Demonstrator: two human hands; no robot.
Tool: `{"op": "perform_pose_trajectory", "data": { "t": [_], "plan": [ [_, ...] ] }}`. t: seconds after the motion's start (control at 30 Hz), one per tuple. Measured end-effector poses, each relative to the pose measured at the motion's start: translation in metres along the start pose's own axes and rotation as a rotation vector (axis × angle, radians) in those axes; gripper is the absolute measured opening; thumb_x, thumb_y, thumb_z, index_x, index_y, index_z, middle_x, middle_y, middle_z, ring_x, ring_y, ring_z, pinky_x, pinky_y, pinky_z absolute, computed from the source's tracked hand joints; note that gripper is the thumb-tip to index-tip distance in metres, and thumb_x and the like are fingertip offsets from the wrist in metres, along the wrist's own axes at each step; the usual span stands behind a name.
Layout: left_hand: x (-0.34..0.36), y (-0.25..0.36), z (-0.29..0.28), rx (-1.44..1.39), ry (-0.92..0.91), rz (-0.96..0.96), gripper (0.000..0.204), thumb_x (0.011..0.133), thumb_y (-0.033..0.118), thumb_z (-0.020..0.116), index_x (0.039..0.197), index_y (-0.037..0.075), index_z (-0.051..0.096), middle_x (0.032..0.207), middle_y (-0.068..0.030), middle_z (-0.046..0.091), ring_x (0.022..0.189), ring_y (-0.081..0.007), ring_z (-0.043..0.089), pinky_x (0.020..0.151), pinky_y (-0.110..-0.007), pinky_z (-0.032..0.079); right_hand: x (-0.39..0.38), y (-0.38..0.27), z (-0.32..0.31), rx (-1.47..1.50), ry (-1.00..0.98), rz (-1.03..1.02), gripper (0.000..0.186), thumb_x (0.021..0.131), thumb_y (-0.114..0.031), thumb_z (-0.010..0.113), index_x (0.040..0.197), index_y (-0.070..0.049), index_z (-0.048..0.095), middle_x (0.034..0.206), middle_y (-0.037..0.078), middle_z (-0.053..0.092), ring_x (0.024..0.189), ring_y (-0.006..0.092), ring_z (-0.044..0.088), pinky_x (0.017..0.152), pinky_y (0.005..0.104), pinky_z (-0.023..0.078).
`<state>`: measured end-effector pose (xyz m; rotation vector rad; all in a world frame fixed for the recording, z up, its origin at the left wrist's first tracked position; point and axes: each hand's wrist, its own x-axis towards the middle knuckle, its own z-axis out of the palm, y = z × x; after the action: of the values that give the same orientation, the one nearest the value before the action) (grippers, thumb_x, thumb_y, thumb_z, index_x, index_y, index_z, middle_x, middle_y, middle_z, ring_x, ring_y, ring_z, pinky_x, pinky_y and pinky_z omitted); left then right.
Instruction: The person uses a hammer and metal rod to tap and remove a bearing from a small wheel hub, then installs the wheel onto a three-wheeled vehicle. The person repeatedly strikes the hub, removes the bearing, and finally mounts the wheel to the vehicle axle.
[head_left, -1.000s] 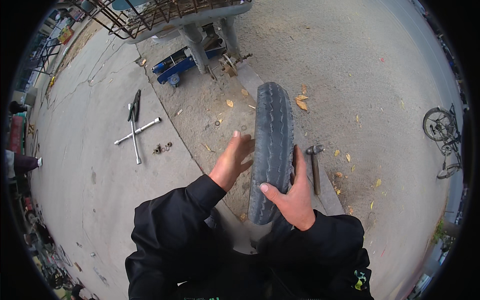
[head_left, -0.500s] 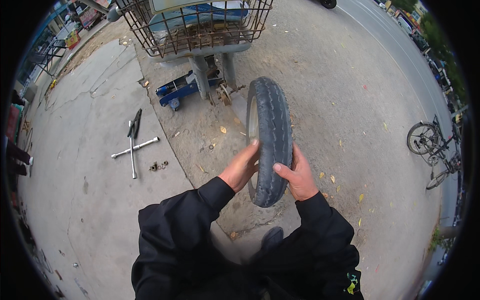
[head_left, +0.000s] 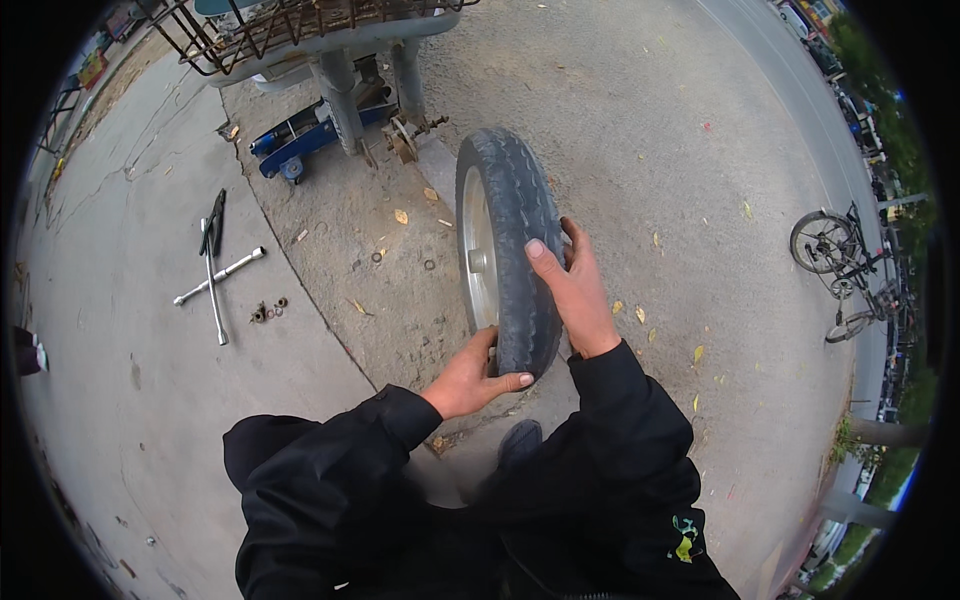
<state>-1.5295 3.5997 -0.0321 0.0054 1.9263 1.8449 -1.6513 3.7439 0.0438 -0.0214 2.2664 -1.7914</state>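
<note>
Between my hands a small wheel point(head_left: 515, 250) with a worn black tyre stands on edge, its pale metal rim and hub facing left. My left hand point(head_left: 472, 378) grips the lower near part, thumb on the tread and fingers in at the rim. Higher up, my right hand point(head_left: 578, 290) is wrapped round the right side, thumb lying on the tread. Beyond the wheel, the vehicle's grey fork point(head_left: 340, 100) has no wheel between its legs, and a brake part point(head_left: 403, 140) shows at its lower end. A blue floor jack point(head_left: 305, 140) sits under it.
On the concrete to the left lie a cross-shaped lug wrench point(head_left: 217, 285), black-handled pliers point(head_left: 213, 222) and several small nuts and washers point(head_left: 268, 311). A rusty wire basket point(head_left: 270, 35) tops the fork. A bicycle point(head_left: 845, 265) stands far right by the road.
My left hand has slid down to the tyre's lower near edge, and my right hand has moved up its side. The wheel has turned, showing more rim. The whole view has shifted.
</note>
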Motion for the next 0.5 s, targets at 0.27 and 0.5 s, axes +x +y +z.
{"op": "perform_pose_trajectory", "data": {
  "t": [0.27, 0.5],
  "plan": [
    [-0.002, 0.002, 0.025, 0.202, 0.149, 0.053, 0.088, 0.089, 0.050, 0.076, 0.145, -0.007, 0.039, 0.134, -0.0309, 0.052, 0.119, -0.0472, 0.059, 0.099, -0.048, 0.050, -0.008, -0.008, -0.002, -0.051, -0.022, -0.096, 0.095, 0.090, -0.029, 0.078, 0.156, 0.010, 0.023, 0.147, 0.027, 0.048, 0.132, 0.0279, 0.054, 0.109, 0.0375, 0.044],
    [0.006, 0.035, -0.008, 0.256, -0.065, -0.072, 0.087, 0.092, 0.035, 0.071, 0.154, -0.010, 0.029, 0.145, -0.0326, 0.045, 0.136, -0.0441, 0.048, 0.110, -0.045, 0.044, -0.007, 0.008, -0.007, 0.039, 0.015, -0.165, 0.093, 0.090, -0.025, 0.079, 0.156, 0.010, 0.024, 0.147, 0.025, 0.049, 0.131, 0.0266, 0.054, 0.108, 0.0363, 0.044]
  ]
}}
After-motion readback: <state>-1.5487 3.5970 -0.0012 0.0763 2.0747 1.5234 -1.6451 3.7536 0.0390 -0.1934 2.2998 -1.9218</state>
